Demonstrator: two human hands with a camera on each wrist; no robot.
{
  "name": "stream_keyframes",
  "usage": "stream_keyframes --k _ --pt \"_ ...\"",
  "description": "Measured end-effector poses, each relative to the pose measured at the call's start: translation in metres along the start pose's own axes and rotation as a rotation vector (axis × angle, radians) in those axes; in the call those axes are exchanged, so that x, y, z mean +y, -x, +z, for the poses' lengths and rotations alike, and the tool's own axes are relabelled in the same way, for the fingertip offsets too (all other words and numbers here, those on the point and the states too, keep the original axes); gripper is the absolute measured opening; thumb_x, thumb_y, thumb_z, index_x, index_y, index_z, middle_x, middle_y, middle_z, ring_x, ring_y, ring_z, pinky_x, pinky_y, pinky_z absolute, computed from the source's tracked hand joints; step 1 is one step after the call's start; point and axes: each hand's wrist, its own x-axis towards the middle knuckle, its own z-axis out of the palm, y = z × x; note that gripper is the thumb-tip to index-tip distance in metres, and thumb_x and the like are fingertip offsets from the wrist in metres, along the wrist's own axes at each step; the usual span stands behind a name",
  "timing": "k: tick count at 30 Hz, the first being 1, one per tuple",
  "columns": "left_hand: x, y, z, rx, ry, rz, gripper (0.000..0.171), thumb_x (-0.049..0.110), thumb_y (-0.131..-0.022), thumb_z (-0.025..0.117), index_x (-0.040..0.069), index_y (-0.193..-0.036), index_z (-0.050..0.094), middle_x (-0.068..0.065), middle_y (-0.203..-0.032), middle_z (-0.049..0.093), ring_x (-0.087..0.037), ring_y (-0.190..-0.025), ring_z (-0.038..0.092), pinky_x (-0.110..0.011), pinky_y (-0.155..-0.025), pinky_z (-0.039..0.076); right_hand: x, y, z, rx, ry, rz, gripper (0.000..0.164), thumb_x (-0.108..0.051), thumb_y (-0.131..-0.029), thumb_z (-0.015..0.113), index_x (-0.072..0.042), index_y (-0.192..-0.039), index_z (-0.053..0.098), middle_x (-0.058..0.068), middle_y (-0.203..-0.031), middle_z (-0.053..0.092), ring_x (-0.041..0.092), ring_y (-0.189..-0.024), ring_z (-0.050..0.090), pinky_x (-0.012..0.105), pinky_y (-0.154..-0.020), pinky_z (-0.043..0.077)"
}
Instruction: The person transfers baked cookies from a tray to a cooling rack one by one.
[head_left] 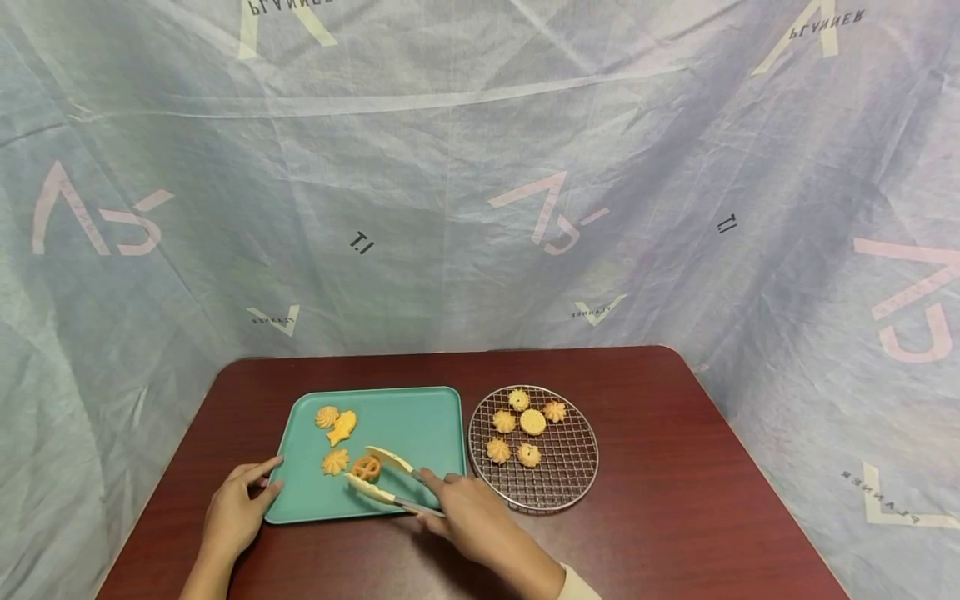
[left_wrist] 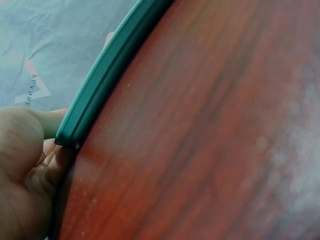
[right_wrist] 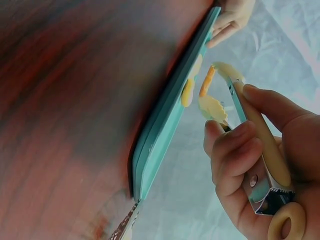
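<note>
Brown looped pretzel biscuit (head_left: 365, 468) hovering level

It is sitting between the tips of the cream-and-metal tongs (head_left: 372, 490), seemingly just above the teal rectangular tray's (head_left: 412, 425) near half. The right grip (head_left: 472, 517) is curling round the tongs; the left grip (head_left: 232, 510) is pinching the tray's left rim. Likely light, stiff and brittle, the biscuit is asking for gentle squeezing on its outer sides. Its roundish outline is showing no clear long axis; the tongs are pointing toward the far left.

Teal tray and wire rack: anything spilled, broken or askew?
Nothing stands out: three whole-looking cookies lie on the teal tray, six on the round wire rack, and a pretzel cookie is between the tongs.
</note>
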Motion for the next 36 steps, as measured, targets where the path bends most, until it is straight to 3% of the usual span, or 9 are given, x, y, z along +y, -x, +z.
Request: stream_keyframes --k 8,13,25,36 --pt "-0.001 0.0 0.0 -0.012 0.003 -0.008 0.046 0.016 -0.098 0.072 0.006 -0.142 0.064 -0.018 -0.124 0.06 -0.026 -0.096 0.059 -0.035 -0.068 0.04 0.005 0.005 -0.005 -0.004 -0.045 0.038 0.061 -0.041 -0.093 0.076 -0.02 -0.148 0.059 0.006 -0.101 0.074 0.016 -0.078 0.068 0.029 -0.067 0.055" --pt "-0.001 0.0 0.0 -0.012 0.001 -0.009 0.046 0.016 -0.098 0.072 0.007 -0.142 0.064 -0.016 -0.123 0.061 -0.026 -0.096 0.059 -0.034 -0.068 0.04 0.009 0.007 -0.006 0.005 -0.049 0.06 0.061 -0.04 -0.093 0.077 -0.02 -0.148 0.06 0.004 -0.096 0.073 0.013 -0.07 0.063 0.027 -0.062 0.052" --pt "0.0 0.0 0.0 -0.016 0.01 -0.014 0.046 0.017 -0.098 0.072 0.007 -0.143 0.063 -0.017 -0.124 0.061 -0.026 -0.096 0.059 -0.035 -0.068 0.039 0.021 0.015 -0.009 0.02 -0.076 0.104 0.064 -0.04 -0.092 0.077 -0.016 -0.148 0.059 0.012 -0.11 0.075 0.018 -0.076 0.069 0.029 -0.066 0.057" --pt "0.0 0.0 0.0 -0.004 0.007 -0.01 0.045 0.016 -0.098 0.072 0.006 -0.142 0.064 -0.018 -0.123 0.061 -0.027 -0.096 0.059 -0.035 -0.068 0.04 0.035 0.025 -0.014 0.058 -0.145 0.117 0.063 -0.034 -0.091 0.079 -0.012 -0.147 0.059 -0.002 -0.089 0.069 0.002 -0.062 0.052 0.02 -0.057 0.047"
